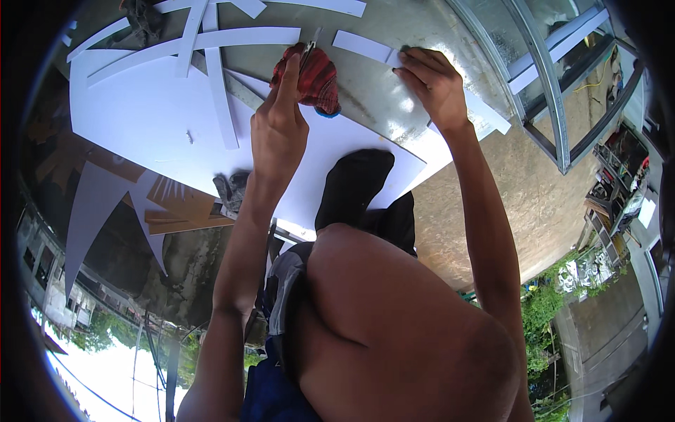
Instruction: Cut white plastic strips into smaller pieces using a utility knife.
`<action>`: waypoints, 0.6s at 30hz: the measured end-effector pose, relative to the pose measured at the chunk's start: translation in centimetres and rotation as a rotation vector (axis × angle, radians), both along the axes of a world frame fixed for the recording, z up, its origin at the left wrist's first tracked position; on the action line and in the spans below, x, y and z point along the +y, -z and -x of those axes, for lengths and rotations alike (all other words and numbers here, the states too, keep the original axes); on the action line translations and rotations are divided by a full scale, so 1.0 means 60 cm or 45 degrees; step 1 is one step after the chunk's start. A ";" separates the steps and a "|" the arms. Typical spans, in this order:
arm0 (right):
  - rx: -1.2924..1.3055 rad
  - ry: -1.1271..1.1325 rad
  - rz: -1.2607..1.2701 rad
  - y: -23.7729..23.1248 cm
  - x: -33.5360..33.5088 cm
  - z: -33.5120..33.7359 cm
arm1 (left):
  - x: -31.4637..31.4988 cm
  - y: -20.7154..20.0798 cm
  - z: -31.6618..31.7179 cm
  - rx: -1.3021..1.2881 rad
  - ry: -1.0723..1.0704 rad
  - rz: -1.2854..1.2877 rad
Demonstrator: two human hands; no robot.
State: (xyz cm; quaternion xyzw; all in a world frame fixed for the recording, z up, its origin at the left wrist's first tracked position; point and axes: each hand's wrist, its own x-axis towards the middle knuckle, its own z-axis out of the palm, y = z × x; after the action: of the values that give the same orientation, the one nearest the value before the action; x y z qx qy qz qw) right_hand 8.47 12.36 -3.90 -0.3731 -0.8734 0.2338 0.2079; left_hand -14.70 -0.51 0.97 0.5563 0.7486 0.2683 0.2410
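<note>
The right hand (439, 91), at upper right of centre, pinches the right end of a short white strip (360, 46) between thumb and fingers; the left hand (280, 133), at upper centre, is closed around what looks like a thin metal tool (308, 53), tip upward; a red striped cloth (320, 77) lies by its fingers, though whether it is also gripped I cannot tell; farther out, at upper left, long loose strips (253, 37) overlap one another and a big white sheet (140, 105); a grey glove (230, 191) lies at the sheet's lower edge; as I judge it, several strips are already separate, while the short one is still being handled; how many remain to be done does not show.
</note>
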 end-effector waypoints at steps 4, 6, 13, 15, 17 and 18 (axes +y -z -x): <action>-0.036 0.048 -0.005 -0.010 -0.005 -0.023 | 0.006 -0.001 -0.010 -0.061 0.042 0.024; -0.064 0.041 -0.078 -0.011 -0.005 -0.015 | 0.003 0.002 -0.017 -0.055 0.071 0.040; -0.058 0.026 -0.162 0.000 -0.006 0.065 | -0.001 0.001 -0.032 -0.088 0.060 0.118; -0.075 0.046 -0.167 0.003 -0.003 0.082 | -0.001 0.004 -0.034 -0.078 0.050 0.092; -0.068 0.056 -0.151 0.004 -0.006 0.089 | -0.001 0.005 -0.033 -0.077 0.038 0.080; -0.061 0.066 -0.135 0.004 -0.006 0.089 | 0.000 0.006 -0.032 -0.076 0.025 0.069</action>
State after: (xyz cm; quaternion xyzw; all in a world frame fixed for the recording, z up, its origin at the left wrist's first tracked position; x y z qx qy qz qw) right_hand 3.13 12.00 -4.13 -0.3896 -0.8794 0.1729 0.2122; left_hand -12.75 -0.51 0.63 0.5486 0.7427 0.2622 0.2807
